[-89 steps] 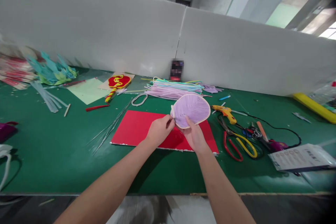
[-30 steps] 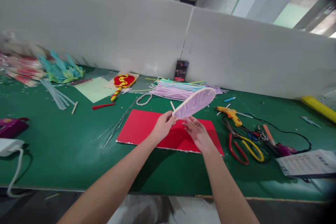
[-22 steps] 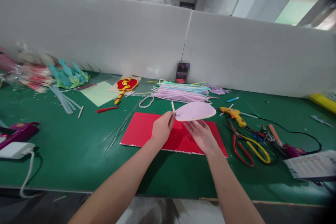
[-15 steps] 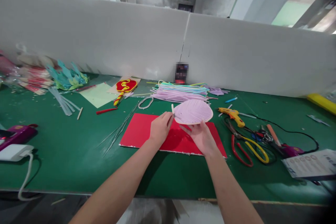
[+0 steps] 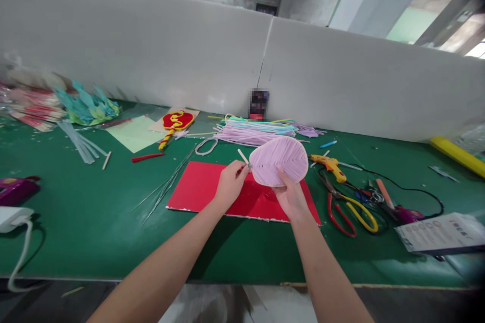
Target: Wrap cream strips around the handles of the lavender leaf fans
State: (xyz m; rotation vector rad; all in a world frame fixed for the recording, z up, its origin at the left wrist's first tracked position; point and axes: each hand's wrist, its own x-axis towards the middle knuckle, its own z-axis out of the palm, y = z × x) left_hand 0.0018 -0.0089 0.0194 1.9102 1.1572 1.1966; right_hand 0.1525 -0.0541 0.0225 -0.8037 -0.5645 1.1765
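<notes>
A flat lilac fan face [image 5: 280,159], made of pipe cleaners laid in slanting rows with a pale rim, is held above a red board [image 5: 200,186]. My right hand [image 5: 291,193] grips its lower edge, thumb on the front and fingers behind. At the narrow left tip my left hand [image 5: 233,179] pinches the pale pipe-cleaner stem [image 5: 243,156], whose free end sticks up and leftward. What lies between those fingertips is partly hidden. Behind the fan face is a bundle of lilac and mint pipe cleaners [image 5: 250,133].
To the right lie a yellow glue gun [image 5: 329,166], pliers with red and yellow handles [image 5: 352,212], and a white box [image 5: 435,234]. Leftward are thin wires [image 5: 168,186], a red and yellow fan [image 5: 178,121], green paper [image 5: 134,133] and a white plug [image 5: 17,218].
The lilac fan face has tilted up to show more of its front. My right thumb now lies on its front. The stem leans further left, and the camera view has shifted slightly.
</notes>
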